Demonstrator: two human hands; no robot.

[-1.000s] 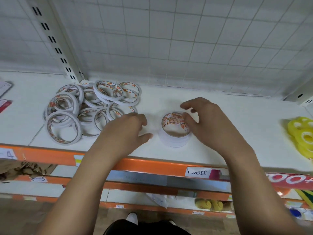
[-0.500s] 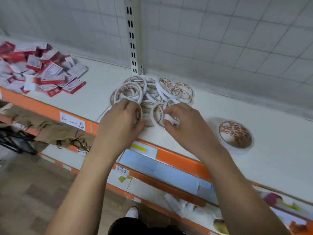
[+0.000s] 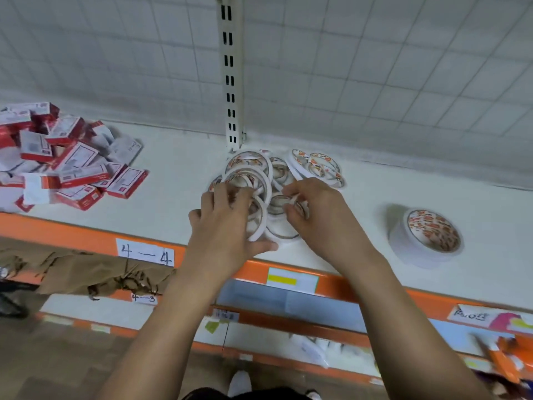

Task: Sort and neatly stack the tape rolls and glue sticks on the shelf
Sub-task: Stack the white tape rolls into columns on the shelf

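A loose heap of thin white tape rolls [image 3: 314, 167] lies on the white shelf [image 3: 178, 180] below a slotted upright. My left hand [image 3: 223, 223] grips one or two rolls at the heap's front, thumb under a tilted ring [image 3: 259, 223]. My right hand [image 3: 323, 217] pinches a roll at the heap's right front. A neat stack of tape rolls [image 3: 424, 238] stands apart on the right.
A pile of red and white small boxes [image 3: 66, 166] covers the shelf's left part. The orange shelf edge [image 3: 86, 238] carries a label "4—4" [image 3: 145, 252]. A wire-grid back panel [image 3: 375, 67] rises behind. Lower shelves hold brown paper and mixed goods.
Both hands left the stacked rolls and moved left to the loose heap, where they now take hold of rolls. The view swung left, bringing the red boxes into sight.
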